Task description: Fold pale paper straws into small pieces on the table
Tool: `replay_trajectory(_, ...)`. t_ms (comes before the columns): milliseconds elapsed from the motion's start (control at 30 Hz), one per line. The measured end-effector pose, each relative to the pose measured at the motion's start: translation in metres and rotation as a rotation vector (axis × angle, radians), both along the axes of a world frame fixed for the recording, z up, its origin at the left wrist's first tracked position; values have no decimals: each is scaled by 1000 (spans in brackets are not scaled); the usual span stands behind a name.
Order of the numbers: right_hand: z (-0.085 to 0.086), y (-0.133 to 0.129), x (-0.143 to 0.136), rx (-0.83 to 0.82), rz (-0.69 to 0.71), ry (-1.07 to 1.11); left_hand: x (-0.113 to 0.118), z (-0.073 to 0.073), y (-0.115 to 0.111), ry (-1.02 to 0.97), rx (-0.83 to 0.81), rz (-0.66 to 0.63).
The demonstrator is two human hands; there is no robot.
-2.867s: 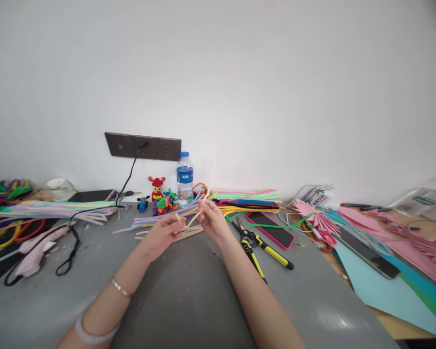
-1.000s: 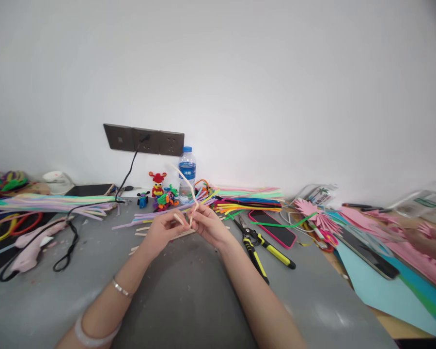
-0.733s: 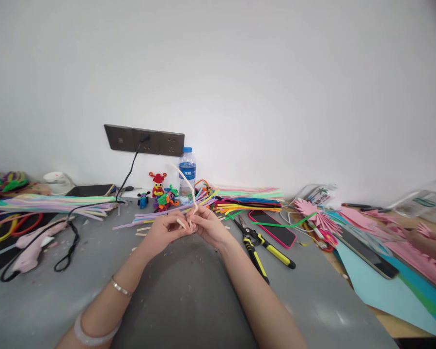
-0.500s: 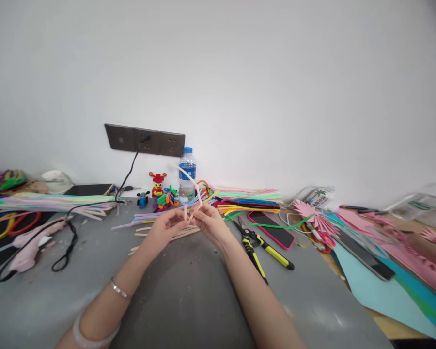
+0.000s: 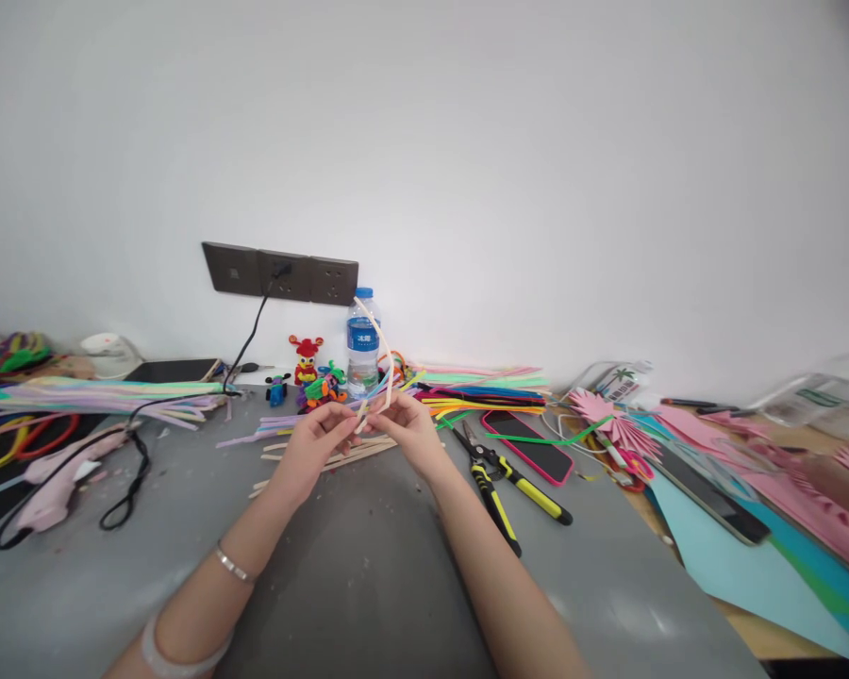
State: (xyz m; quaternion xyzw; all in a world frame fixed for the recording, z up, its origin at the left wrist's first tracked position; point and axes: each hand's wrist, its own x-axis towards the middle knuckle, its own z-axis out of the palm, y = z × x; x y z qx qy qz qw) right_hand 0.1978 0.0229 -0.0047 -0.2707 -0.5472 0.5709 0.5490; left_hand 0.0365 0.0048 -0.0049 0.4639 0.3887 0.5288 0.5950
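Both hands meet above the middle of the grey table. A cream pipe cleaner (image 5: 388, 351) runs up from between them, bent, its free end in front of the water bottle (image 5: 362, 341). My left hand (image 5: 318, 443) pinches the low end of it between thumb and finger. My right hand (image 5: 410, 429) is closed on the same pipe cleaner, a little to the right, near the bend. More cream pipe cleaners (image 5: 364, 453) lie on the table just behind and below the hands. The fingertips partly hide the low end.
Yellow-handled pliers (image 5: 499, 481) lie right of my right arm, beside a pink-edged phone (image 5: 530, 445). Small pipe-cleaner figures (image 5: 307, 358) stand by the bottle. A pink glue gun (image 5: 57, 476) with a black cord is at left. Pink paper (image 5: 785, 500) and blue sheets cover the right side.
The pipe cleaner's free end has swung upward and to the right, standing more upright. Its low end now tilts between the fingers. Both hands stay close together in nearly the same place.
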Motion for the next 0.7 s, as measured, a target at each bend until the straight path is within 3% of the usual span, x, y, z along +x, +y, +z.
replay_trajectory(433, 0, 0, 2, -33, 76, -53, -3, 4, 0, 345, 246, 54)
replay_trajectory(700, 4, -3, 5, -37, 83, -110, -4, 3, -3, 411, 343, 69)
